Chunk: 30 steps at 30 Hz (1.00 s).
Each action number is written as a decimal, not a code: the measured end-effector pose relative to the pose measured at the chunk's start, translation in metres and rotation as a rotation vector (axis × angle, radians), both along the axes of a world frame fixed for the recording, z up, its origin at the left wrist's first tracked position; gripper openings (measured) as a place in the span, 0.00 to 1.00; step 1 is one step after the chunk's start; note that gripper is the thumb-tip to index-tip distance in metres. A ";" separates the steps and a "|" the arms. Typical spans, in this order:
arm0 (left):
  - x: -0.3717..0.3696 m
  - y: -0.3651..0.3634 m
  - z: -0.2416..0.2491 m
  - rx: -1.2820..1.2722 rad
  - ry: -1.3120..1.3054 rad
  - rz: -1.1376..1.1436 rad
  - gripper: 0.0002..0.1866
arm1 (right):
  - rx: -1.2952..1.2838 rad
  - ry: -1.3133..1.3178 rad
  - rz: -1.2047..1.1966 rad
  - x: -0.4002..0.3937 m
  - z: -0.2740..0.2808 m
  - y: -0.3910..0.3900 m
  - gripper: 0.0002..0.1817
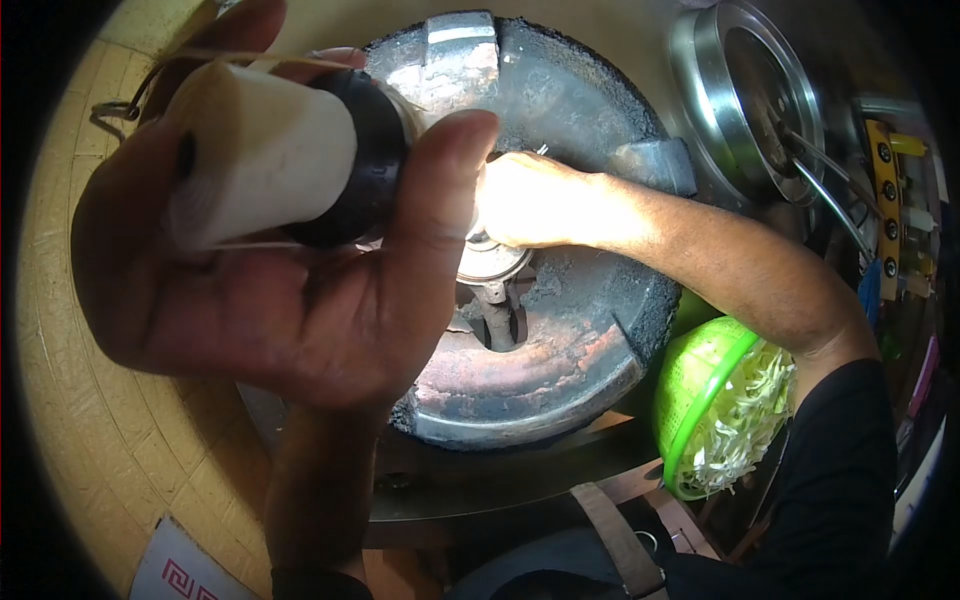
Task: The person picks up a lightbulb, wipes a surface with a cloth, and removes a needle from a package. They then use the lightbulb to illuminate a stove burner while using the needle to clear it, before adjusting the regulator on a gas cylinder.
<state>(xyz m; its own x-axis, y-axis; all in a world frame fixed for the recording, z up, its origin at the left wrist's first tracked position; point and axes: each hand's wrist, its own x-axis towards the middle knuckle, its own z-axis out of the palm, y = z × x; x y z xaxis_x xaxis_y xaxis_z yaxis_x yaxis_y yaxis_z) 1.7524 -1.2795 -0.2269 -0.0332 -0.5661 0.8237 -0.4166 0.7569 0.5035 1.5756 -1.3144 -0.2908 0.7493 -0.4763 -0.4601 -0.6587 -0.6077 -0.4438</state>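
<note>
Close to the camera, my left hand is wrapped round a flashlight with a whitish barrel and a black collar. Its beam falls to the right onto my right hand, which is washed out by the glare. The fingers of that hand are bent and closed over the gas burner head in the middle of a large round stove ring. Whatever they grip is hidden by the glare and my left thumb. The ring is dark, crusted and rusty, with raised pot supports.
A green colander of shredded cabbage stands at the lower right, under my right forearm. Behind it is a round steel pot with long-handled utensils. Yellow tiles line the left side.
</note>
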 end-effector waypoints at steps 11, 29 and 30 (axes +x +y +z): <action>-0.002 0.000 -0.002 -0.020 0.034 0.003 0.34 | -0.010 0.029 0.009 0.002 -0.001 0.000 0.21; 0.004 -0.003 -0.002 -0.016 -0.040 -0.010 0.32 | -0.015 0.011 0.030 0.001 -0.003 -0.001 0.20; 0.002 -0.003 -0.003 -0.025 -0.020 -0.012 0.32 | -0.025 0.014 0.041 0.001 -0.003 -0.001 0.20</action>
<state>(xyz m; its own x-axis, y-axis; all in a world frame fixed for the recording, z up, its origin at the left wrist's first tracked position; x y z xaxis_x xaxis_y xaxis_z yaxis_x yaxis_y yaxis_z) 1.7546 -1.2827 -0.2299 -0.0566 -0.5446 0.8368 -0.4170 0.7744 0.4758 1.5769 -1.3153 -0.2933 0.7617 -0.4569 -0.4593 -0.6394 -0.6447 -0.4190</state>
